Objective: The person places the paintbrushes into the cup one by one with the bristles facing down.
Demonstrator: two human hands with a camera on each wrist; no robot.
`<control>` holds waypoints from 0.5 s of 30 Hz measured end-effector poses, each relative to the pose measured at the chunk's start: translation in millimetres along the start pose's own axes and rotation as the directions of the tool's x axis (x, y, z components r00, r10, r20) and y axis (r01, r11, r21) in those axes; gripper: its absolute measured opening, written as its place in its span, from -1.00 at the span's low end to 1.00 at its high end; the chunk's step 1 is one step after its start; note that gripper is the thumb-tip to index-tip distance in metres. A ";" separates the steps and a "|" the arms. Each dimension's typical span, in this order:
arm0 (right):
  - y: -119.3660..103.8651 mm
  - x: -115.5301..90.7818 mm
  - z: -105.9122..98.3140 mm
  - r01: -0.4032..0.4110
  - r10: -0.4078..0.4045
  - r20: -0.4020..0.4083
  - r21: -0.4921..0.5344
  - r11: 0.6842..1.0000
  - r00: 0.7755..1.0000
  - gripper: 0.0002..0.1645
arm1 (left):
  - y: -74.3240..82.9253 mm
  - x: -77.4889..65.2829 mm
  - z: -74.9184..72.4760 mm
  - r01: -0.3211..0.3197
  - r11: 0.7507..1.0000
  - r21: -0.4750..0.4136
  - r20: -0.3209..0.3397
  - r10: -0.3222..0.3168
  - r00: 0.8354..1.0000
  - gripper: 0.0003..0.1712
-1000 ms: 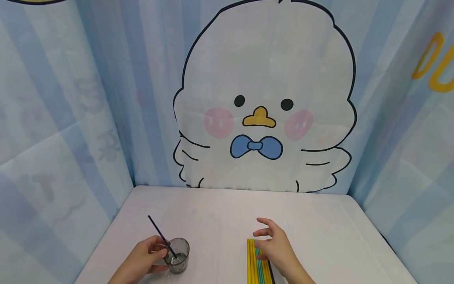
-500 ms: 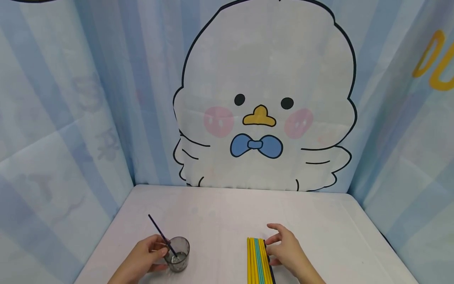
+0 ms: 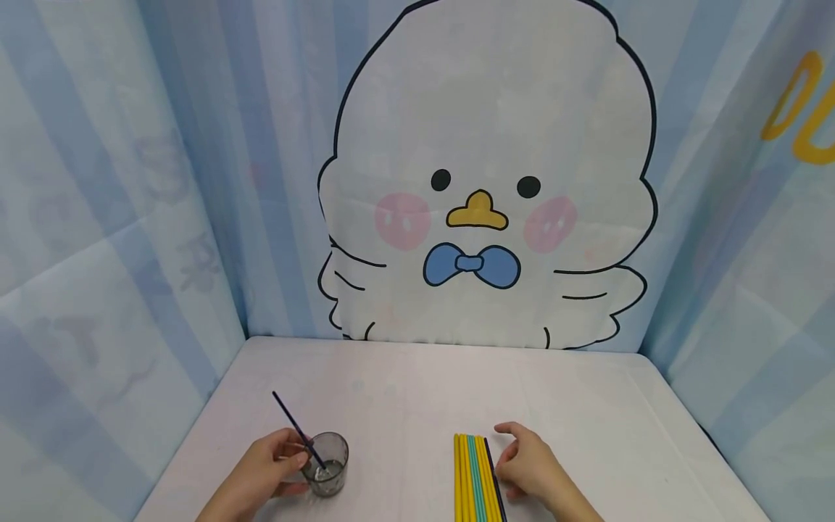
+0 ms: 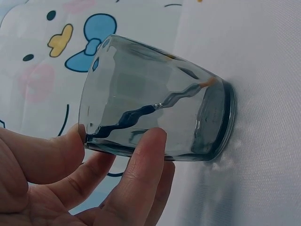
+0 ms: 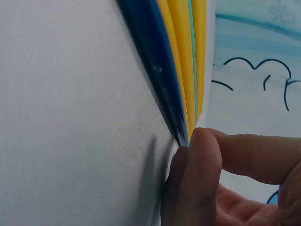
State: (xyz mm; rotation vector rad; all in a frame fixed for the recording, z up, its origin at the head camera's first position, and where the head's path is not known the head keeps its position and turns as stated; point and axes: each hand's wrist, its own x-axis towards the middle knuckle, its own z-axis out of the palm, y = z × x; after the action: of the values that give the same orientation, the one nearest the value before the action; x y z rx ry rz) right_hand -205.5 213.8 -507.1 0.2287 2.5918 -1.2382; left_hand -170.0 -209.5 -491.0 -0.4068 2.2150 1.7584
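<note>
My left hand (image 3: pixel 261 467) grips the side of a small grey glass (image 3: pixel 335 487) standing on the table, thumb near its rim. A paintbrush (image 3: pixel 287 411) with a dark handle leans in the glass, and its brown bristles (image 4: pixel 207 83) reach down to the bottom. Beside a flat row of slim rods my right hand (image 3: pixel 536 467) hovers, fingers bent, fingertips (image 5: pixel 204 141) right at the end of the dark blue rod (image 3: pixel 494 478). That rod forms the row's right edge, alongside several yellow rods (image 3: pixel 464 478) and teal ones (image 3: pixel 478 487). The row's near end is out of view.
A pale tablecloth (image 3: pixel 391 406) covers the table. Striped blue fabric (image 3: pixel 274 181) walls it in at the back and on both sides, with a cartoon duck (image 3: pixel 483 130) printed on the back panel.
My right hand has slid from above the rods to the right and slightly nearer, uncovering the whole visible row. The left hand, glass and paintbrush stay put; the view tilts slightly.
</note>
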 end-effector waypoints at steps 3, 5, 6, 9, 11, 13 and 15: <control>1.2 0.0 1.2 0.015 -0.014 0.017 -0.044 0.999 1.000 -0.09 | 0.9 -0.2 0.0 -0.003 1.000 -0.003 -0.002 0.003 1.000 -0.79; 2.0 -0.5 2.0 0.034 -0.032 0.025 -0.075 0.997 0.999 -0.12 | 1.1 -0.2 0.0 -0.006 1.000 0.001 -0.002 0.006 1.000 -0.79; 2.4 -0.9 2.2 0.044 -0.041 0.027 -0.087 0.995 0.999 -0.14 | 1.2 -0.1 0.0 -0.006 1.000 0.003 -0.002 0.006 1.000 -0.79; 3.1 -1.8 2.8 0.073 -0.070 0.030 -0.115 0.991 0.997 -0.21 | 1.4 0.3 -0.1 -0.007 1.000 0.007 0.002 0.007 1.000 -0.79; 2.4 -2.1 3.4 0.076 -0.072 0.029 -0.128 0.989 0.997 -0.26 | 1.5 0.4 -0.4 -0.008 1.000 0.006 0.010 0.008 1.000 -0.79; 0.7 -2.0 3.9 0.057 -0.054 0.024 -0.139 0.989 0.998 -0.29 | 1.3 0.5 -1.0 -0.009 1.000 0.006 0.018 0.009 1.000 -0.78; -1.9 -1.9 4.7 0.032 -0.030 0.017 -0.153 0.988 0.999 -0.30 | 0.7 0.9 -1.5 -0.013 1.000 0.005 0.025 0.013 1.000 -0.78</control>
State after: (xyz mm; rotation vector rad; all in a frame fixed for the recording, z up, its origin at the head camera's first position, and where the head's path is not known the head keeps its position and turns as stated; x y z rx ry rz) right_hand -203.4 208.9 -507.9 0.1491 2.6718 -1.0395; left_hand -171.2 -210.8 -490.3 -0.3686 2.2093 1.7543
